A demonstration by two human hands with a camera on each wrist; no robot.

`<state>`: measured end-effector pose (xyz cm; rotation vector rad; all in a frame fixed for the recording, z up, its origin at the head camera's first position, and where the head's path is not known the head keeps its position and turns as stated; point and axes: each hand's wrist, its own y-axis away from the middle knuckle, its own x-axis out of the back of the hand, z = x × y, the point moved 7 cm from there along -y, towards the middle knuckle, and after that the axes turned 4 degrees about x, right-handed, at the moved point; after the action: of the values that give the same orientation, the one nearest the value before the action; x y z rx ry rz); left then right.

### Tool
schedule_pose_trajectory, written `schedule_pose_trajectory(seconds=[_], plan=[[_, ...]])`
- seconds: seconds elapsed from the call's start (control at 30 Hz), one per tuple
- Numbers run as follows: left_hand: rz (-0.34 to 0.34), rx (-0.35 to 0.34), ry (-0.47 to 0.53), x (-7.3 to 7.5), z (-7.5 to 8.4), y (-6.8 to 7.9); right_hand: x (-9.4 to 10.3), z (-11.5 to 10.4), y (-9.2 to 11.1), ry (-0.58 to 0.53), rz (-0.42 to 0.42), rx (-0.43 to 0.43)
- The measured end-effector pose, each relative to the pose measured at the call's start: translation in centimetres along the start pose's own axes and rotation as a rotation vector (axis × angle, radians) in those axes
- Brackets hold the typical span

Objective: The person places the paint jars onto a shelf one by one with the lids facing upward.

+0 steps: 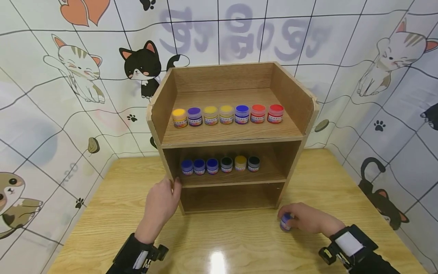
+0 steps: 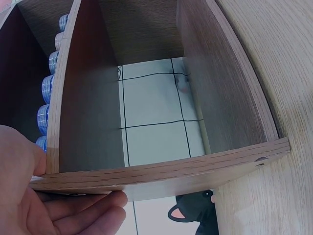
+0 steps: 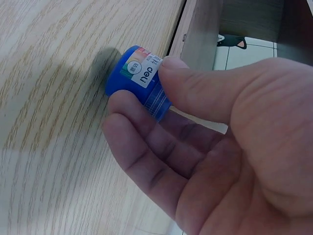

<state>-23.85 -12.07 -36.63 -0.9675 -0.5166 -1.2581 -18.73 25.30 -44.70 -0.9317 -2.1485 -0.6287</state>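
My right hand (image 1: 302, 219) pinches a small blue paint jar (image 3: 142, 81) between thumb and fingers, low over the tabletop by the shelf's right front foot. A "deli" label shows on the jar in the right wrist view. With my left hand (image 1: 161, 199) I grip the left side panel of the small wooden shelf (image 1: 232, 140), thumb on the inner side and fingers outside. Several jars with yellow, purple, blue and red lids, such as a red jar (image 1: 275, 113), line the top tier. Blue, black and yellow jars, among them a yellow jar (image 1: 240, 163), stand along the middle tier.
The wooden table (image 1: 219, 236) reaches back to walls covered in a cat-print sheet (image 1: 78, 72). Beneath the middle tier is the bottom compartment (image 1: 229, 198), with an open back in the left wrist view. Both wrists wear dark camera mounts.
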Motion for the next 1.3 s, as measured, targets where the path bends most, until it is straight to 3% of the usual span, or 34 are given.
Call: schedule_pose_trajectory(seconds=[0.47, 0.8, 1.03, 1.3], plan=[[-0.009, 0.004, -0.002, 0.0, 0.0, 0.0, 0.1, -0.5, -0.4, 0.032, 0.018, 0.054], [-0.004, 0.004, -0.006, -0.1, -0.2, -0.1, 0.3, -2.0, -0.9, 0.048, 0.005, 0.037], [0.001, 0.001, -0.008, 0.0, -0.1, -0.1, 0.7, -3.6, -1.3, 0.166, 0.042, 0.098], [0.014, -0.009, -0.005, 0.1, 0.0, -0.1, 2.0, -6.0, -1.6, 0.276, 0.088, 0.106]])
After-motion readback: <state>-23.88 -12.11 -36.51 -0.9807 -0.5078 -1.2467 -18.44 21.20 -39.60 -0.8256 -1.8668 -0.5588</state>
